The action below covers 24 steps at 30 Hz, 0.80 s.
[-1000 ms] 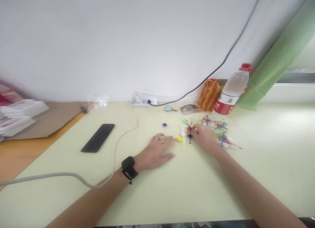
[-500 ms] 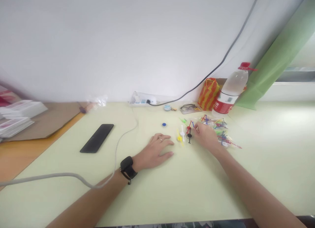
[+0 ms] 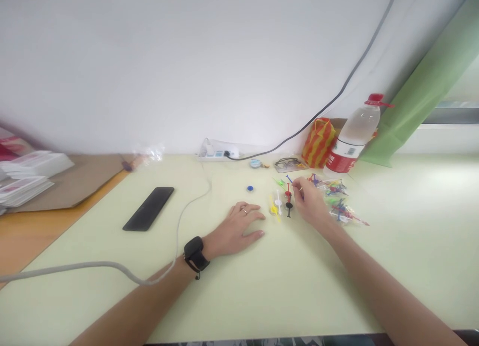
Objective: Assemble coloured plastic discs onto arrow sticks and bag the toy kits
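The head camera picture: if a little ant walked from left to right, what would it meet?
White stacks → black phone → black watch → left hand → yellow arrow spinner → black arrow spinner → right hand → red-capped bottle.

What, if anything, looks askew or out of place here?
The grey cable crosses in front of the left forearm, near the black watch; odd, because it might catch. I see no spill.

The left hand (image 3: 239,230) wears 1 ring (image 3: 244,211) – its wrist (image 3: 210,248), a black watch (image 3: 193,246).
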{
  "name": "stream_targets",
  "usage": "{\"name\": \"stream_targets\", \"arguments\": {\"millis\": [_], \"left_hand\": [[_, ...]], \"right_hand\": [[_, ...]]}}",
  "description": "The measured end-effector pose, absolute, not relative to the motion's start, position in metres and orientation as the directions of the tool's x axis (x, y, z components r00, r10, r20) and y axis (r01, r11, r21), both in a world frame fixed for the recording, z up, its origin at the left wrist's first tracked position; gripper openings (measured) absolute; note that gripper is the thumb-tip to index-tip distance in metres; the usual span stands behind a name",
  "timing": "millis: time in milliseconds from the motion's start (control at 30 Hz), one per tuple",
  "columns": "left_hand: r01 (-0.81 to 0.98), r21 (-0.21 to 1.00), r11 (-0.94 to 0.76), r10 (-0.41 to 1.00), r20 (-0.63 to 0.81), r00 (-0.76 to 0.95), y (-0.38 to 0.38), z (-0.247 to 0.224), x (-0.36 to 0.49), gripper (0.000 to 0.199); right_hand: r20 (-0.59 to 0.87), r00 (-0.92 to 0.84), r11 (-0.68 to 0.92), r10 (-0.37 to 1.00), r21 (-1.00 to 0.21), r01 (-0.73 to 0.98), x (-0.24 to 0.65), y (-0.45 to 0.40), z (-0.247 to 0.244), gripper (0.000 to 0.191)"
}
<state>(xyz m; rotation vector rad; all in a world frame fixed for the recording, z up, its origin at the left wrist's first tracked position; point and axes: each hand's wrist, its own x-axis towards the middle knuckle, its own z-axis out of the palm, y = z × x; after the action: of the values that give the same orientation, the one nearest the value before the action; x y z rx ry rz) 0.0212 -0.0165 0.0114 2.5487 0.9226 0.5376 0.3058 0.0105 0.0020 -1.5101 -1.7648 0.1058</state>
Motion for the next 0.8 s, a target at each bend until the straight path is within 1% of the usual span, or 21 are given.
{"name": "stream_targets", "arguments": {"millis": [167, 233, 333, 400, 467, 533, 700, 800], "left_hand": [[0.52, 0.471, -0.713, 0.668, 0.228, 0.709, -0.017, 0.011, 0.022, 0.032], [0.519, 0.477, -0.709, 0.671, 0.231, 0.705, -0.017, 0.01, 0.022, 0.032], [0.517, 0.482, -0.707, 0.675, 0.243, 0.696, -0.016, 0.009, 0.022, 0.033], [0.506, 0.494, -0.707, 0.677, 0.265, 0.686, -0.016, 0.008, 0.023, 0.036], [0.5, 0.526, -0.688, 0.702, 0.307, 0.643, -0.016, 0.009, 0.023, 0.045], [0.5, 0.562, -0.659, 0.736, 0.347, 0.581, -0.015, 0.01, 0.024, 0.047], [0.471, 0.586, -0.659, 0.74, 0.394, 0.545, -0.013, 0.01, 0.026, 0.029], [0.474, 0.645, -0.6, 0.792, 0.395, 0.464, -0.012, 0.008, 0.026, 0.022]], "right_hand": [[0.471, -0.005, 0.287, 0.882, -0.528, 0.8, 0.292, 0.0, 0.005, 0.018], [0.487, -0.019, 0.314, 0.873, -0.532, 0.786, 0.289, -0.001, 0.004, 0.018], [0.554, -0.109, 0.44, 0.825, -0.509, 0.74, 0.287, -0.001, 0.0, 0.022], [0.601, -0.179, 0.527, 0.779, -0.474, 0.705, 0.286, 0.0, -0.003, 0.025], [0.637, -0.242, 0.599, 0.732, -0.431, 0.675, 0.285, -0.001, -0.006, 0.028], [0.656, -0.306, 0.66, 0.69, -0.396, 0.638, 0.282, -0.003, -0.006, 0.03], [0.683, -0.4, 0.758, 0.61, -0.357, 0.546, 0.271, -0.011, -0.006, 0.033], [0.686, -0.427, 0.781, 0.589, -0.347, 0.52, 0.266, -0.013, -0.008, 0.033]]}}
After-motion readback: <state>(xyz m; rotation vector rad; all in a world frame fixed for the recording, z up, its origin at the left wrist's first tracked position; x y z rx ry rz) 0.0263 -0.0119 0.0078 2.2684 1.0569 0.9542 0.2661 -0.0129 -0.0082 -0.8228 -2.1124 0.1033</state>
